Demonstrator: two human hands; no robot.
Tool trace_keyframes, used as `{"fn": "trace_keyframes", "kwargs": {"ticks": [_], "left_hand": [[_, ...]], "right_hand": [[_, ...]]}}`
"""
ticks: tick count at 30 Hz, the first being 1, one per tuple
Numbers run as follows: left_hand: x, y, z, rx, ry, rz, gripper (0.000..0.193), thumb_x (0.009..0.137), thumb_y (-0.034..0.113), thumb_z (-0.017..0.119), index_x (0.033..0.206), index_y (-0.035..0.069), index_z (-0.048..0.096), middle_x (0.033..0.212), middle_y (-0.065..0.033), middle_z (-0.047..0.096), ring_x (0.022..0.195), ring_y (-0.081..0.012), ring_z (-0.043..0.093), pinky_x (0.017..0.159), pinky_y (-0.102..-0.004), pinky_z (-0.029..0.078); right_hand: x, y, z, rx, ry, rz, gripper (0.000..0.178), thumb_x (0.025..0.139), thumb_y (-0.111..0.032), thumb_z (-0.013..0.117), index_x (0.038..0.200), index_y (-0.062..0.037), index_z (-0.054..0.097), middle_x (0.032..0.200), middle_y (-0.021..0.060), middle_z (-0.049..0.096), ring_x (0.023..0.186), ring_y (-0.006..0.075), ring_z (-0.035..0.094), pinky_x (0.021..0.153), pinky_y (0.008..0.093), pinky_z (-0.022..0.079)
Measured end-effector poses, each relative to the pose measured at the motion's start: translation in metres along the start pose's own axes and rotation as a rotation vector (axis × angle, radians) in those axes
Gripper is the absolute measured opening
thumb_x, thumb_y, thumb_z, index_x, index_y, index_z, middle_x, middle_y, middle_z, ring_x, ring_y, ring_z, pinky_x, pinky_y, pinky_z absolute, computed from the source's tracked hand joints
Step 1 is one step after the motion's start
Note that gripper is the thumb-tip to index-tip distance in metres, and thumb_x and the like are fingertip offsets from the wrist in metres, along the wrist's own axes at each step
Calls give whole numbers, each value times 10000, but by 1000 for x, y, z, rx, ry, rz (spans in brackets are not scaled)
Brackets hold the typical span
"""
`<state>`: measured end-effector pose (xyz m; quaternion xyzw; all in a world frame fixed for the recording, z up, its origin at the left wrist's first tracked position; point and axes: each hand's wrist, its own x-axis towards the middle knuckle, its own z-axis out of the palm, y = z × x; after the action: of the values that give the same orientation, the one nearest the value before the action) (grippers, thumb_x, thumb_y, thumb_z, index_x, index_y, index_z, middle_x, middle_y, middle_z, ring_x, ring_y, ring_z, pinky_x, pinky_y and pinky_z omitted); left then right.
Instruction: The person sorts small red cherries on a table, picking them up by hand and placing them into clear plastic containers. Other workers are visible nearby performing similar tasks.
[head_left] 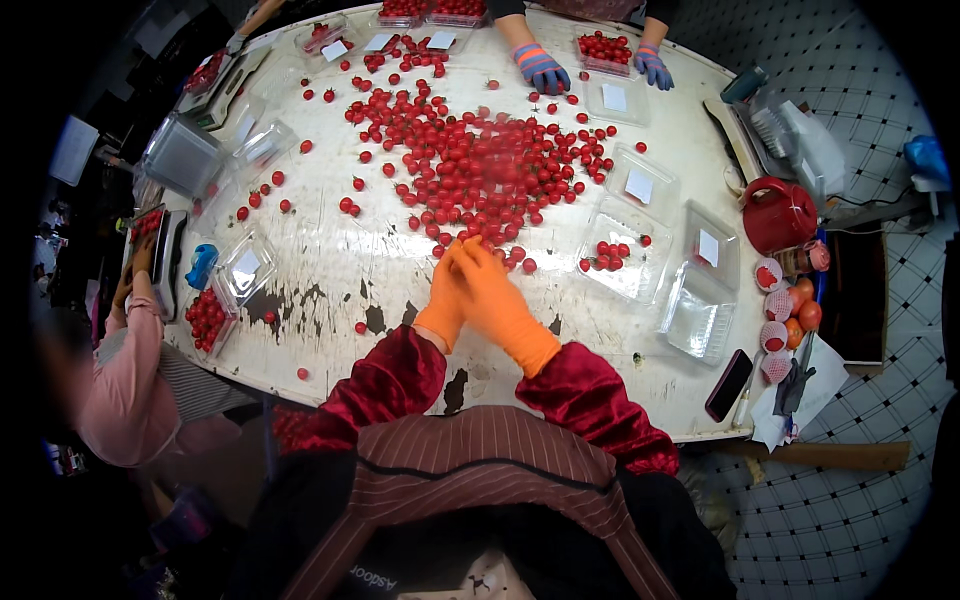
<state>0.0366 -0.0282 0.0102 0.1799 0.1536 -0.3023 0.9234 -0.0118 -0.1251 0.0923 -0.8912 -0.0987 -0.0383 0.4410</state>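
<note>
Both my hands wear orange gloves and meet at the near edge of a large heap of red cherry tomatoes (490, 160). My left hand (443, 308) and my right hand (500, 312) press against each other, fingers closed; what they hold, if anything, is hidden. A few tomatoes show close around the fingertips. To the right of my hands, an open clear plastic clamshell box (625, 275) contains several tomatoes. Beyond it lies another clear box (640, 185) with a white label.
Opposite, a person's gloved hands (540, 68) are near a filled box (603, 50). At left, another person in a pink sleeve (130, 375) reaches to a scale (165, 265). A phone (729, 386), empty clear tray (695, 312) and red kettle (778, 215) line the right side.
</note>
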Motion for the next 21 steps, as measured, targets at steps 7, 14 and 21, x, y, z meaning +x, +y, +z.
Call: {"fn": "trace_keyframes", "kwargs": {"ticks": [7, 14, 21], "left_hand": [[-25, -1, 25, -171, -134, 25, 516, 1015, 412, 335, 1402, 89, 448, 1301, -98, 548, 1220, -268, 504, 1139, -577, 290], [-30, 8, 37, -323, -310, -73, 613, 1011, 447, 292, 1525, 114, 262, 1543, -137, 313, 1402, -336, 316, 1159, -586, 209], [-37, 2, 44, -273, -343, -149, 620, 1015, 469, 266, 1534, 130, 261, 1588, -142, 239, 1451, -336, 248, 1149, -565, 213]], "right_hand": [[-31, -8, 3, 1, 83, -273, 474, 800, 23, 610, 1267, -33, 554, 1316, 154, 537, 1192, 339, 533, 991, 411, 454], [-57, 22, -18, 217, 486, 19, 388, 823, 19, 628, 1209, -23, 615, 1204, 133, 617, 1107, 289, 579, 959, 361, 448], [-33, 36, -29, 219, 470, 177, 390, 804, -121, 741, 1178, -64, 650, 1023, 85, 611, 952, 207, 577, 861, 316, 465]]}}
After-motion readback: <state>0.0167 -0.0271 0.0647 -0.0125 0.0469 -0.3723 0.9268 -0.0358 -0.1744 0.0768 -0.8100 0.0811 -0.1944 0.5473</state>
